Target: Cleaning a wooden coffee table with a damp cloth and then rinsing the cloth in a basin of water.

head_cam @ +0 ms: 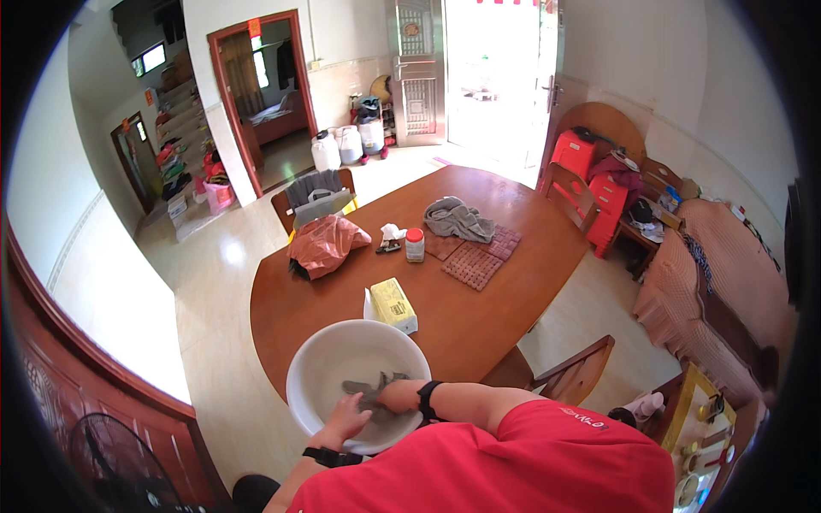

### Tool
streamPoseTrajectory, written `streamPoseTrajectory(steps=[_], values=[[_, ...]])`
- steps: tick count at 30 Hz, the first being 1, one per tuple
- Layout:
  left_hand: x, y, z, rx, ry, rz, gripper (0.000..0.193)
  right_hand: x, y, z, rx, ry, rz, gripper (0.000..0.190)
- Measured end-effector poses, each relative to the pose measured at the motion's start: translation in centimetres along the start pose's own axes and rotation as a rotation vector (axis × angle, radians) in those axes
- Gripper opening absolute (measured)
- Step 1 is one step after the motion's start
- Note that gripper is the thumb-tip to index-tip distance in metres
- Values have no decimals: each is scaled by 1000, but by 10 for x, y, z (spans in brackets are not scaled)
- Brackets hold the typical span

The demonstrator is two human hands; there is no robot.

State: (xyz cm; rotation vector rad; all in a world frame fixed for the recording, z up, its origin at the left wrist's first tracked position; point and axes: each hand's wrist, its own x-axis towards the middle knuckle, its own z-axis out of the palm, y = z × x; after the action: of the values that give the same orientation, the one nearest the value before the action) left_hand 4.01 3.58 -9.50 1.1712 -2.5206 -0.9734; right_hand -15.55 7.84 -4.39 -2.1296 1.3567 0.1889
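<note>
A large white plastic basin (314, 359) stands at the near end of the wooden table. Inside it is a wet-looking dark grey cloth (356, 387), bunched up in what looks like shallow cloudy water. My right hand (400, 395) reaches in from the right and grips the bunched part of this cloth. From the lower left, my left hand (347, 415) comes over the near rim, its fingertips against the cloth's near side. Whether those fingers close around the fabric cannot be made out. Both wrists carry black bands.
Beyond the basin on the wooden table (449, 327) lies a yellow tissue pack (392, 302). Farther back are a red plastic bag (328, 243), a red-lidded jar (415, 245), woven mats (473, 264) and a grey towel (457, 218). A wooden chair (574, 375) stands at right.
</note>
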Motion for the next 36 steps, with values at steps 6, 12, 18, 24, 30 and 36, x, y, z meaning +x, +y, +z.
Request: streamPoseTrajectory(steps=[6,12,18,24,30,36], values=[[15,23,-27,-830,-260,-562,60,7,-19,-3,668,327,146,32],[23,-22,-15,-1724,-471,-549,42,2,-83,-23,500,621,-111,27],[13,-5,-5,-1780,-161,-505,28,22,-56,-18,17,548,-46,18],[4,6,-32,-1487,-239,-546,28,30,-18,0,-140,585,95,14],[-1,-36,-31,-1322,-214,-686,25,32,-5,17,31,424,295,22],[-5,-21,-34,-1251,-251,-761,38,25,-27,15,120,76,186,29]])
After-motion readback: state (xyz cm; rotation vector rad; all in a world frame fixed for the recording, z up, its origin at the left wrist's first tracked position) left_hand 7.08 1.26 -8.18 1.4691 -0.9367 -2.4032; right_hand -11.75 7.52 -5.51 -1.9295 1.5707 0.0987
